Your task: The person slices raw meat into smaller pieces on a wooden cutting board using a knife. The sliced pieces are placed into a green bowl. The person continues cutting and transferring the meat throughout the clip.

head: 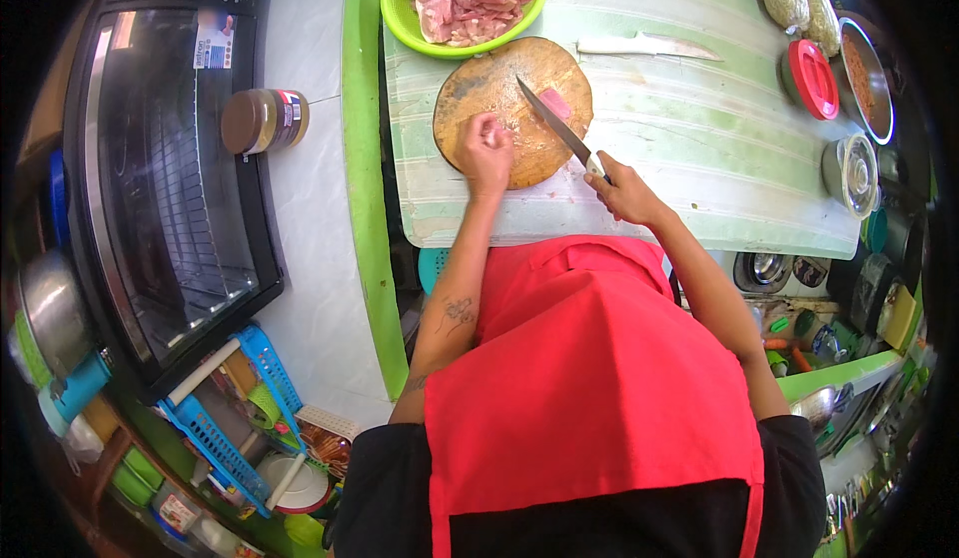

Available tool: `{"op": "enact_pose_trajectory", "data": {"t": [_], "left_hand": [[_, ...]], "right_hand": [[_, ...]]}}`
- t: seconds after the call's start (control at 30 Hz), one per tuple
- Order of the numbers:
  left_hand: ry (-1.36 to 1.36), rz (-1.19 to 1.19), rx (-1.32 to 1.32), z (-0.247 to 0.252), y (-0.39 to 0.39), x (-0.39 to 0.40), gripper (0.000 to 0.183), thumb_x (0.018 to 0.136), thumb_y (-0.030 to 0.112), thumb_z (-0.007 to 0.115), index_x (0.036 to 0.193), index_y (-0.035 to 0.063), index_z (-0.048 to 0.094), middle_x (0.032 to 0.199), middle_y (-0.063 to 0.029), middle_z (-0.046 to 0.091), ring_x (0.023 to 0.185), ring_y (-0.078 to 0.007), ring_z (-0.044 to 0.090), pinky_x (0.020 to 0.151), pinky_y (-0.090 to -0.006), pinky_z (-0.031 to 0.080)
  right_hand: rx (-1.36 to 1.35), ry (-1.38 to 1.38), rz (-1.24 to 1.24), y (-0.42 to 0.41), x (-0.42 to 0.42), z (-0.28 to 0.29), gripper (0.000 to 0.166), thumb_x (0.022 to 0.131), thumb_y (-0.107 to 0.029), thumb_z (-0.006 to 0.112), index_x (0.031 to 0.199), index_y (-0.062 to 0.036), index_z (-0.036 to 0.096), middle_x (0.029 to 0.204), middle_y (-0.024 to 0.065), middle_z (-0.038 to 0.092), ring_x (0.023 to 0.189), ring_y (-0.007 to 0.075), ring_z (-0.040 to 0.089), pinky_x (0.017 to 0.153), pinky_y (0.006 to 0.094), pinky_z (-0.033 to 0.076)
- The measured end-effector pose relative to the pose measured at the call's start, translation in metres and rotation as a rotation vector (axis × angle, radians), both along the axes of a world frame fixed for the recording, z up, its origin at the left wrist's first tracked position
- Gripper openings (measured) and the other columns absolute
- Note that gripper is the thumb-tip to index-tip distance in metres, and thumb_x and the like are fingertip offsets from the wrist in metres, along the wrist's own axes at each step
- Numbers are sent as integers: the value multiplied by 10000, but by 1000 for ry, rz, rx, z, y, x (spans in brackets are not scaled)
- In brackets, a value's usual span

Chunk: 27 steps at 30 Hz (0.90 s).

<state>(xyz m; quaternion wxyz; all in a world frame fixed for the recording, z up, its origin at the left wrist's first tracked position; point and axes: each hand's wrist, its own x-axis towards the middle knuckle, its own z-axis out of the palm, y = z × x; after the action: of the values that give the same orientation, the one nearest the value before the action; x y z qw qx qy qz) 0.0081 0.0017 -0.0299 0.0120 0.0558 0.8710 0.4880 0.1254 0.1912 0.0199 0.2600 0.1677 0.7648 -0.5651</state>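
My right hand [623, 189] grips a kitchen knife [556, 121] by its pale handle. The blade slants up and left across a round wooden chopping board [487, 82]. Just right of the blade lies a small slab of raw pink meat [555, 103]. My left hand [485, 152] is over the board's lower left part, fingers curled inward; whether anything sits inside them is hidden. Behind the board, a lime-green plastic basket [404, 31] holds a heap of raw meat pieces [472, 0].
A second knife [637, 45] with a white handle lies right of the board. Along the table's [697, 176] right side stand a red-lidded container [813, 80], a metal bowl [888, 108] and a clear-lidded tub [850, 176]. At left are a brown-lidded jar [266, 121] and a toaster oven [176, 176].
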Motion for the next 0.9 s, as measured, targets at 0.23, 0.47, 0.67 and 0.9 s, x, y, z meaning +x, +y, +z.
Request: {"op": "enact_pose_trajectory", "data": {"t": [0.23,0.47,0.67,0.9], "left_hand": [[625,-206,-406,32,-10,-18,167,720,32,603,883,36,641,961,-124,590,774,-248,582,696,-330,477],[244,-228,-52,-3,34,6,139,737,-1,658,863,1,598,872,-110,558,700,-207,585,611,-285,482],[125,-169,-10,-3,49,11,177,718,-43,652,885,-24,597,985,-139,548,844,-233,600,695,-272,516],[200,-303,-60,-7,34,11,272,717,-1,650,984,-12,603,1023,-137,563,929,-286,567,800,-342,472]], "right_hand": [[-434,-273,-143,-8,-4,-8,153,909,-200,459,916,-50,431,539,11,402,360,87,365,327,261,361],[371,182,-56,-3,12,-13,256,891,-230,486,945,6,404,593,234,547,550,392,566,527,478,449],[481,216,32,-7,24,-23,238,888,-204,485,970,5,405,667,300,567,607,462,562,554,529,440],[-33,-156,-28,5,25,-4,250,890,-210,495,936,17,399,666,322,539,628,478,542,569,504,433]]}}
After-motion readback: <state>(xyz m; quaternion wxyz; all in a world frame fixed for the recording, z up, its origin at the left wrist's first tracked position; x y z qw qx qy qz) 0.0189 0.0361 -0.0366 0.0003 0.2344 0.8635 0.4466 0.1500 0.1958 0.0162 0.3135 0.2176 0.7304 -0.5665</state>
